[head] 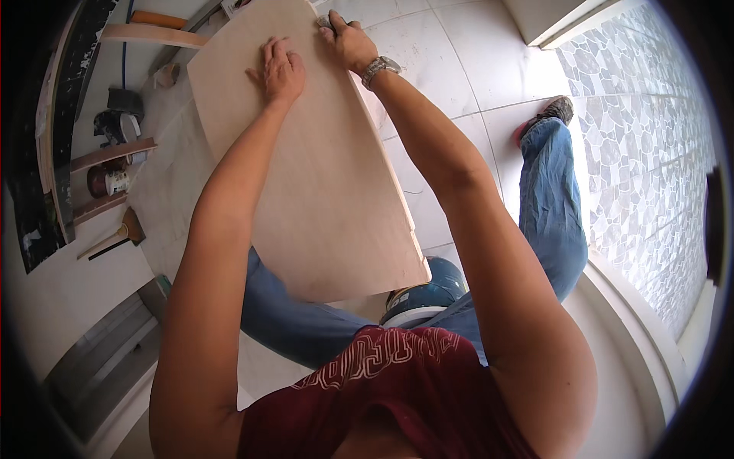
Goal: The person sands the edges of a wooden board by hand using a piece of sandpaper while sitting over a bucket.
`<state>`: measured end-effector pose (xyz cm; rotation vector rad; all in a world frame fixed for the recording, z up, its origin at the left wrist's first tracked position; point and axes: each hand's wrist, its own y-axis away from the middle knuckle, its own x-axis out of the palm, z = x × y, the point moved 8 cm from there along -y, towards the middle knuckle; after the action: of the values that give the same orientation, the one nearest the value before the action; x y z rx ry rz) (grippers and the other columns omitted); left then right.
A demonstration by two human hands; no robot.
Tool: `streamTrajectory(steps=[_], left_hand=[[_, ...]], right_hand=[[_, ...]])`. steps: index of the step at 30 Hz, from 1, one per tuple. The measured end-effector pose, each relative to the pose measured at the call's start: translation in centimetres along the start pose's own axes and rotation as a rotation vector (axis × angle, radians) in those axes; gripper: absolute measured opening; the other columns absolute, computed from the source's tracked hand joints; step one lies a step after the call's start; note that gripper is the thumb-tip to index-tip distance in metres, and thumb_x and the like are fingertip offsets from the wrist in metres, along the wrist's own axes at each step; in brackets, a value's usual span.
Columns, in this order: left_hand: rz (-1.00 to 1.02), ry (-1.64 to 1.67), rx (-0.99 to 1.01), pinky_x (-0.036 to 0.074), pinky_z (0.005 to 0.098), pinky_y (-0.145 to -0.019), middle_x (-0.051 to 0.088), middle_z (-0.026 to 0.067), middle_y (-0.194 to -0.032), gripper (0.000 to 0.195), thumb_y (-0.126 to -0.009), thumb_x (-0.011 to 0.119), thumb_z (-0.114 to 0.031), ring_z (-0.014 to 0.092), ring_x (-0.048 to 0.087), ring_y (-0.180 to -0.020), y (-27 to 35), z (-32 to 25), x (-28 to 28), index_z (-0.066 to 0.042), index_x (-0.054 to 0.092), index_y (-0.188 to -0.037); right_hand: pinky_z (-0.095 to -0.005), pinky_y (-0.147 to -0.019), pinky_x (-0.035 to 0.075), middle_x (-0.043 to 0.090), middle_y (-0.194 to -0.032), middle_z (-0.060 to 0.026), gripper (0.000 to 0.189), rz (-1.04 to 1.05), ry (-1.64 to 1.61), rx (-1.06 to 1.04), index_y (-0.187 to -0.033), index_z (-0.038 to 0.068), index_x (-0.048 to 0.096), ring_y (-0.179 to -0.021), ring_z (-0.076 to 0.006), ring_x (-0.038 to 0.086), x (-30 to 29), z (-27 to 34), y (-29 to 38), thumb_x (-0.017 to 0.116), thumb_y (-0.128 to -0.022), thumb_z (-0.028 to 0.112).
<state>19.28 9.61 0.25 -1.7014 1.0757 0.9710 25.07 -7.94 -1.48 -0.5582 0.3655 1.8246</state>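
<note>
A wide, pale wooden board stretches away from me, its near end over my legs. Flat on its far part rests my left hand, thumb spread, holding nothing. At the far right edge of the board, my right hand grips a small dark-grey block, perhaps a sanding block. Fingers cover most of that block, so its exact kind is unclear. The board's long right edge has small notches or chips near the close corner.
A blue bucket stands under the near right corner. Along the left are a black-painted board, a paint can, a wide brush and wooden strips. A raised sill borders stone-patterned paving at right.
</note>
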Motion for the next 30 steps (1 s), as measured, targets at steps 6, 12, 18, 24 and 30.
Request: streamTrajectory(steps=[6, 12, 18, 24, 30], left_hand=[[-0.045, -0.04, -0.036, 0.011, 0.0848, -0.107, 0.047, 0.0042, -0.149, 0.033, -0.1, 0.044, -0.028, 0.025, 0.037, -0.145, 2.0, 2.4, -1.1, -0.017, 0.056, -0.129], [-0.031, -0.081, -0.006, 0.016, 0.0837, -0.105, 0.046, 0.0064, -0.152, 0.038, -0.101, 0.044, -0.03, 0.027, 0.037, -0.146, 1.7, 2.1, -2.2, -0.016, 0.054, -0.135], [-0.016, -0.021, -0.021, 0.01, 0.0815, -0.11, 0.045, 0.0048, -0.151, 0.037, -0.101, 0.043, -0.03, 0.025, 0.034, -0.147, 1.0, 0.6, -0.1, -0.017, 0.054, -0.134], [-0.038, -0.05, -0.043, 0.01, 0.0788, -0.113, 0.045, 0.0047, -0.151, 0.038, -0.1, 0.043, -0.03, 0.024, 0.034, -0.147, 1.5, 2.1, -1.2, -0.016, 0.053, -0.134], [-0.009, -0.051, -0.045, 0.012, 0.0799, -0.111, 0.041, 0.0036, -0.156, 0.042, -0.101, 0.039, -0.033, 0.023, 0.031, -0.15, 2.0, 1.7, 0.4, -0.018, 0.05, -0.14]], right_hand=[[-0.0455, -0.073, 0.058, 0.059, -0.116, -0.0207, 0.059, 0.045, -0.031, -0.046, -0.154, 0.018, 0.045, -0.091, -0.0373, 0.067, -2.9, 1.2, 25.8, 0.064, -0.099, 0.027], [-0.0462, -0.073, 0.058, 0.06, -0.114, -0.0234, 0.053, 0.032, 0.001, 0.033, -0.15, 0.017, 0.048, -0.097, -0.0389, 0.066, -2.6, 2.1, 22.9, 0.06, -0.101, 0.034], [-0.0496, -0.073, 0.056, 0.061, -0.108, -0.024, 0.052, -0.067, 0.067, 0.019, -0.15, 0.02, 0.044, -0.092, -0.0414, 0.065, -1.0, -1.0, 12.6, 0.053, -0.103, 0.041], [-0.0441, -0.075, 0.059, 0.057, -0.122, -0.0228, 0.064, 0.056, 0.056, -0.018, -0.153, 0.018, 0.047, -0.099, -0.038, 0.066, -5.2, 2.2, 32.5, 0.071, -0.094, 0.026], [-0.0461, -0.078, 0.058, 0.058, -0.121, -0.0221, 0.055, -0.013, 0.116, 0.006, -0.149, 0.019, 0.052, -0.102, -0.0394, 0.066, -2.7, 1.5, 24.4, 0.067, -0.097, 0.029]])
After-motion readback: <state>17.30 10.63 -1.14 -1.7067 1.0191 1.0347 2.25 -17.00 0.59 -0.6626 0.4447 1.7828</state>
